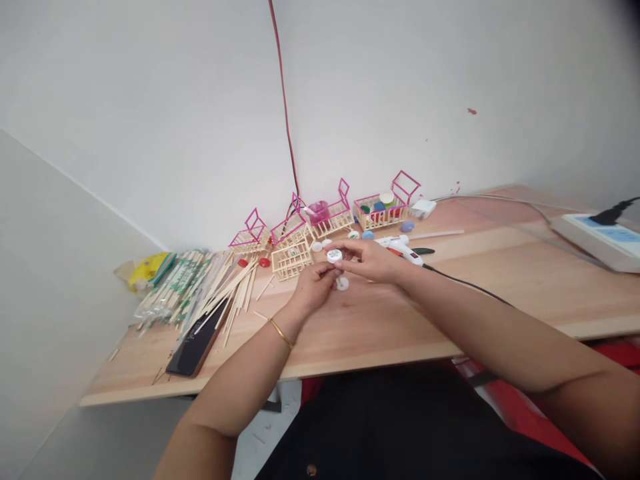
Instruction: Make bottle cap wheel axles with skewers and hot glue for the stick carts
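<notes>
A white bottle cap with a printed top sits between my two hands above the table. My left hand is closed, its thumb and fingertips pinching the cap from the near left side. From the right, my right hand grips the same cap with bent fingers. Just below the fingers shows a pale translucent cap with a thin stick-like piece by it; whether it joins the held cap I cannot tell. Beyond my left hand stands a small plain basket of wooden sticks.
Pink-trimmed stick carts line the wall, one holding coloured caps. A white glue gun with a cord lies right of my hands. Loose sticks and a phone lie left. A power strip sits far right.
</notes>
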A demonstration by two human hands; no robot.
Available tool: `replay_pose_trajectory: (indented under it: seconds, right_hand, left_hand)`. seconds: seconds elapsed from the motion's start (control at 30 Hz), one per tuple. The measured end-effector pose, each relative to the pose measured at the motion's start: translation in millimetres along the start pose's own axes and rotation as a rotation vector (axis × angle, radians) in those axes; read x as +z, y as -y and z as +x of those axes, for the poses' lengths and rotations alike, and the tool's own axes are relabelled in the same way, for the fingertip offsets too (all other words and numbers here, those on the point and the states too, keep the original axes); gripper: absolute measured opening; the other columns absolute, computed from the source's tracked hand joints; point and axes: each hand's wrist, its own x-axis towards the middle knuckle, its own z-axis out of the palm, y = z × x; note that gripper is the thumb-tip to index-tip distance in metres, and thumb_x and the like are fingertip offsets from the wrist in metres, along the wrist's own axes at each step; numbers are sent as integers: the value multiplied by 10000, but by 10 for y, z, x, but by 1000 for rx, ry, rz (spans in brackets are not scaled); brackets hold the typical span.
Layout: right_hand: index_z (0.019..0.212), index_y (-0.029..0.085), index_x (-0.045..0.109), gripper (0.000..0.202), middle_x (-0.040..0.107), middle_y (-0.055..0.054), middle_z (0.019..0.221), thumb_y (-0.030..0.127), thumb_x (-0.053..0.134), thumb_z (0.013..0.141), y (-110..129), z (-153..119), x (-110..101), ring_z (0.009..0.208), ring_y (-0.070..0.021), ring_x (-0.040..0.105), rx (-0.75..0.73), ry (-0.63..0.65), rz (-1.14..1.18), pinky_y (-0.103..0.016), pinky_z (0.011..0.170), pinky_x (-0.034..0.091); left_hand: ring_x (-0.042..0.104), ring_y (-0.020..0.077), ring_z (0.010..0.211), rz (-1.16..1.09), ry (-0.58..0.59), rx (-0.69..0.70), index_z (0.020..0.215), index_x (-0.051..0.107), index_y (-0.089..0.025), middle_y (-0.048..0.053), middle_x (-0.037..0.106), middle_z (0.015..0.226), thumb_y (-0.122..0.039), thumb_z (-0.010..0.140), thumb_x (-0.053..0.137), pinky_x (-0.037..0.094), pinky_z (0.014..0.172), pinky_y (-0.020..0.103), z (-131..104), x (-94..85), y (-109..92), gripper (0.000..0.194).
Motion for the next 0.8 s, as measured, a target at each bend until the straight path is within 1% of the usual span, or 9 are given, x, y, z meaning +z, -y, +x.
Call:
replay_pose_trajectory:
  seconds: [0.17,0.33,0.57,0.8]
  right_hand:
    - [1184,190,588,387,650,-43,900,353,566,834,-31,-5,16,713,-139,556,10,13,33,-265,634,456]
    - [1183,187,592,383,652,-47,912,337,564,832,-16,-6,15,727,-143,556,-2,4,4,-270,651,456]
    - [1173,187,598,378,651,-38,881,331,566,825,-3,-5,20,711,-140,554,-9,-2,-12,-262,628,446]
    - [1165,180,599,370,643,-37,858,324,563,826,14,-4,25,714,-143,548,-15,-10,-18,-265,632,446]
  left_hand:
    - [518,109,572,45,-14,-6,812,683,-138,-7,576,589,-343,798,562,395,589,229,-6,-5,-6,238]
    - [523,111,588,61,-20,26,819,687,-140,-1,594,615,-339,800,564,398,598,228,-11,-7,-21,235]
    - [531,111,598,106,-23,57,787,684,-142,3,613,635,-320,817,550,397,601,223,-20,-7,-36,225]
    - [561,130,672,138,-30,84,844,700,-147,19,662,720,-294,822,548,417,659,238,-28,-7,-35,213]
